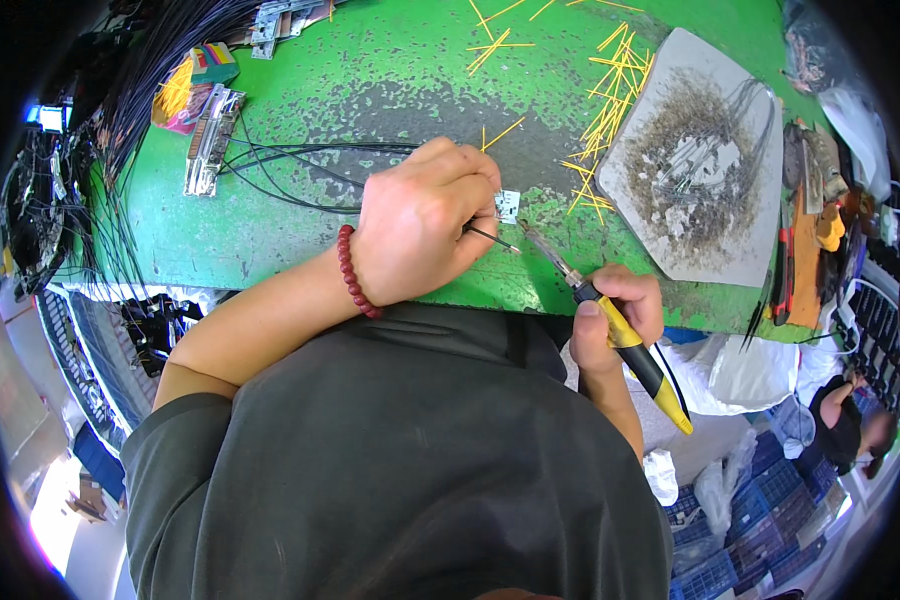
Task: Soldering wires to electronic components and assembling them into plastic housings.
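My left hand, with a red bead bracelet at its wrist, is closed over the worn green tabletop. A short black wire with a bare tip sticks out from between its fingers. Just past the fingertips shows a small whitish plate, most of it hidden by the hand. My right hand grips a yellow and black soldering iron. The iron's metal tip points up and left, close beside the plate; whether they touch I cannot tell. More black cables run leftward from behind my left hand.
Thin yellow sticks lie scattered ahead and right. A grey, dirt-stained board lies at the right, near hand tools. Metal strips and a bundle of black wires are at the left. Another person is far right.
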`<state>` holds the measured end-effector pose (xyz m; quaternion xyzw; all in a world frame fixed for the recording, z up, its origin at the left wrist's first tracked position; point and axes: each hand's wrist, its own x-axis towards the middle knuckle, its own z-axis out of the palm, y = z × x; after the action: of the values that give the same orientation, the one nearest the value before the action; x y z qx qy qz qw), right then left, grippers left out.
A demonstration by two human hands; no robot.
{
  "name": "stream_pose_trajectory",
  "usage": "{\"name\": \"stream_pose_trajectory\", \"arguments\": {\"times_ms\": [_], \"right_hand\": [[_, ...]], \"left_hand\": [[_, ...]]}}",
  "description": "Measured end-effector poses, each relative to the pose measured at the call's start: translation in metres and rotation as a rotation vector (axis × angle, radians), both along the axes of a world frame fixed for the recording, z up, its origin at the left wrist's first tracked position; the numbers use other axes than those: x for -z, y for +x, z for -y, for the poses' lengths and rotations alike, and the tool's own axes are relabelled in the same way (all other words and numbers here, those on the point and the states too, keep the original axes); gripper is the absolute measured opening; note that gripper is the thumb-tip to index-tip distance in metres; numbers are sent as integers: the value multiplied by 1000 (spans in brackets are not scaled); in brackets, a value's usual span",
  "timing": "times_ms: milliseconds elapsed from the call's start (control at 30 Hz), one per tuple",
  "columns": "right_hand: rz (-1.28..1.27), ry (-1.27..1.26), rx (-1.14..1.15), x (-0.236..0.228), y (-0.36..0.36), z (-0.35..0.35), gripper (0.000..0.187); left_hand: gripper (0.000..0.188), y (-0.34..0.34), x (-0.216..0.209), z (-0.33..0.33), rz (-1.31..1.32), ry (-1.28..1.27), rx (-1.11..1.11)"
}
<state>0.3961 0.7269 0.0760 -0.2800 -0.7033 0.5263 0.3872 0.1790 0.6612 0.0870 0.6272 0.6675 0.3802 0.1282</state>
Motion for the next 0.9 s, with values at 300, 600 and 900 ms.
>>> {"name": "stream_pose_trajectory", "arguments": {"times_ms": [300, 600, 900], "right_hand": [[-46, 1, 22, 4, -1, 0, 23], [-5, -11, 23, 2, 0, -1, 23], [16, -7, 30, 4, -3, -2, 22]], "left_hand": [[12, -8, 0, 0, 34, -2, 78], [8, -12, -12, -7, -48, -179, 144], [10, -12, -13, -7, -60, -220, 138]]}}
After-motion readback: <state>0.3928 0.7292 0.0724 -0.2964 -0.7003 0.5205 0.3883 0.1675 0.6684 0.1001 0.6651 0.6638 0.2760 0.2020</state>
